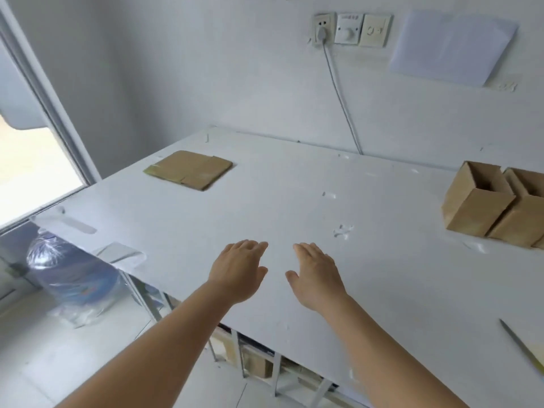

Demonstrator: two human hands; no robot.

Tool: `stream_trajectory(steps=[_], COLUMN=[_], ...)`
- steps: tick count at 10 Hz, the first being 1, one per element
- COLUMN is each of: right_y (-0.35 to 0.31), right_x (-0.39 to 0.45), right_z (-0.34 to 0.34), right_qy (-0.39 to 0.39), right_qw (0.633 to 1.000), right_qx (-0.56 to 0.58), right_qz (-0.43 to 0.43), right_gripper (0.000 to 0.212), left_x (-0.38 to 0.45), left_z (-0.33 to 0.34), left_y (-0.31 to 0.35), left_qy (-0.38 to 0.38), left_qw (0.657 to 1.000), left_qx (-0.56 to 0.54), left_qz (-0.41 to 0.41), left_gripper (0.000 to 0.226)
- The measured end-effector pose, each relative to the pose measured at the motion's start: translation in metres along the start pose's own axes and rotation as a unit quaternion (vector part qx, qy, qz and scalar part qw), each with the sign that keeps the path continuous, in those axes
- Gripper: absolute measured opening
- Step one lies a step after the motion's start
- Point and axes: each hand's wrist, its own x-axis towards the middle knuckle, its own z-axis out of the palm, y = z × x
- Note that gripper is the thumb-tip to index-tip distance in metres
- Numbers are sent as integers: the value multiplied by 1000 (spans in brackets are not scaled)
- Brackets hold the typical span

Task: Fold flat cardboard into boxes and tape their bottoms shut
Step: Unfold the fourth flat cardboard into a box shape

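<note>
A small stack of flat brown cardboard [190,169] lies on the white table [265,201] at the far left. Two folded brown boxes stand open-topped at the right edge, one box [474,201] nearer the middle and a second box [521,213] touching it. My left hand [240,269] and my right hand [316,272] hover side by side over the table's middle, palms down, fingers straight, holding nothing. Both are far from the cardboard and the boxes.
A thin blade-like tool [518,344] lies at the table's near right edge. Tape scraps [343,231] dot the surface. A cable [341,95] hangs from wall sockets behind. A plastic-wrapped water bottle [70,278] stands on the floor to the left, beside a window.
</note>
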Motion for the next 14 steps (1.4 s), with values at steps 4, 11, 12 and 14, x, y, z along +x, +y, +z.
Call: stream_trajectory(steps=[4, 11, 12, 14], right_y=[-136, -211, -209, -215], right_x=[50, 299, 321, 360], right_z=[45, 87, 93, 109], right_qy=[-35, -51, -48, -58], right_qw=[995, 997, 998, 997], right_qx=[0, -7, -19, -19], right_qz=[-96, -51, -23, 41], right_gripper=[61, 56, 49, 54], left_x=[-49, 121, 147, 199], left_z=[-44, -63, -56, -36], left_y=[-139, -349, -371, -424], left_qy=[48, 20, 9, -8], left_qw=[992, 988, 989, 993], left_qx=[3, 19, 14, 23], left_qz=[-115, -150, -149, -115], left_gripper=[56, 55, 55, 60])
